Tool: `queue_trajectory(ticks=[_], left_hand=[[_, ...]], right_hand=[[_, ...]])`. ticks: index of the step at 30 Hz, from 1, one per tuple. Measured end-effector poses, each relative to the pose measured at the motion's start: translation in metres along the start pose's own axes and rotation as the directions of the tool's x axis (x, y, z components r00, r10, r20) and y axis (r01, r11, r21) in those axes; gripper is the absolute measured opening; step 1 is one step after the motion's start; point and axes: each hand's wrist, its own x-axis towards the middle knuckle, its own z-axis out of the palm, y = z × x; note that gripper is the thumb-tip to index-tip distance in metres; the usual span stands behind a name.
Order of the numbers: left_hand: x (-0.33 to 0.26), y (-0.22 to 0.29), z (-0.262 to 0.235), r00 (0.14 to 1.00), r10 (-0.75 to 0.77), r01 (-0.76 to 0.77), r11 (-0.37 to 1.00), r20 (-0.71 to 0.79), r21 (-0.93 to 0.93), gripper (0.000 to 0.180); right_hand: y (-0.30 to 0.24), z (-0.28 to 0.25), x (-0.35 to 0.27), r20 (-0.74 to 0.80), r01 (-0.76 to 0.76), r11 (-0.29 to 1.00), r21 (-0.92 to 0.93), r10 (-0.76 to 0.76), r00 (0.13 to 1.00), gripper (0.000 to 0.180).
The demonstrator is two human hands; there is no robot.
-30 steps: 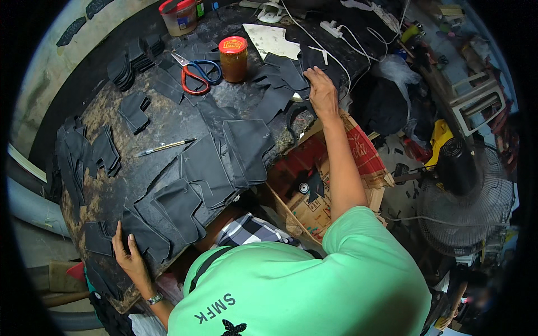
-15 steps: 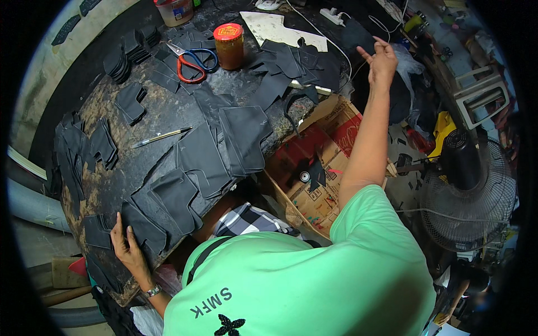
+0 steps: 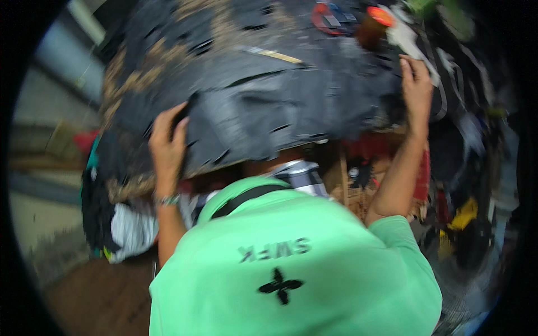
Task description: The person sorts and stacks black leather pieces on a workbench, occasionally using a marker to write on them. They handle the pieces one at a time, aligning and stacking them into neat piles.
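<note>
One view only, from a fisheye camera worn on the head, tilted steeply down and forward. It sits close above the green shirt [image 3: 291, 269], which fills the lower half. The counter [image 3: 168, 50] curves across the top, near the lens. Both hands, left [image 3: 167, 143] and right [image 3: 417, 84], show at mid-height. The picture is motion-blurred, dark at its round rim.

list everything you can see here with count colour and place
cut pieces: many, black, heaped across the worktable
worktable: one, brown and worn, upper middle
scissors: one, red and blue handles, top edge, blurred
jar: one, brown with orange lid, top right
pen: one, pale, lying on the pieces
cardboard box: one, brown and red, under the table edge
shirt: one, green, bottom
left hand: on the near edge of the pieces, bracelet on wrist
right hand: on the pieces' far right edge
</note>
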Motion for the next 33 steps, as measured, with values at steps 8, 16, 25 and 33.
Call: queue_trajectory(ticks=[8,16,25,33], left_hand=[[-0.002,0.001,-0.002,0.994,0.065,-0.067,0.998,-0.091,-0.017,0.021],[-0.042,-0.022,-0.049,0.963,-0.127,-0.124,0.577,-0.238,-0.808,0.025],[-0.007,-0.019,-0.069,0.939,-0.217,0.315,0.856,0.268,-0.41,0.026],[0.018,-0.012,-0.027,0.985,0.042,-0.066,0.988,0.164,0.139,0.019]], right_hand=[[-0.165,0.113,-0.005,0.434,0.489,0.871,-0.043,-0.425,0.795,0.016],[-0.136,0.147,0.019,0.46,0.614,0.777,-0.138,-0.499,0.735,0.013],[-0.212,0.087,-0.022,0.535,-0.436,0.427,0.792,-0.142,0.833,0.016],[-0.238,0.086,-0.069,0.514,-0.459,0.352,0.816,-0.077,0.854,0.027]])
